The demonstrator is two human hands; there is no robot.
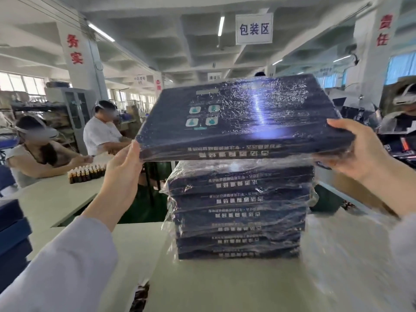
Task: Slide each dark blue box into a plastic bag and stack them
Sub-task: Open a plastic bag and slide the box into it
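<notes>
Nearest: pale tabletop [202,280], with loose clear plastic bags [342,251] spread to the right, handy for the next box. Unbagged dark blue boxes [11,233] sit piled at the left edge, likely the supply.

Centre: stack of bagged boxes [238,212], several high, edges roughly flush, film bunching out at its left side.

Above the stack, apart from it: one bagged box [247,118], tilted, far edge up.
- left hand [122,167]: grip clamped on the near left corner, thumb on top.
- right hand [355,149]: grip clamped on the near right corner, fingers over the lid, slack film gathered under the palm.
- Two-corner hold looks meant to keep the wide box steady while it is lined up over the stack.

Judgement: bagging done for this one; placing is next. Slick film could let it slide.

Farther: brown bottles [86,173] on a neighbouring table, seated workers [101,134], hanging sign [254,28].
</notes>
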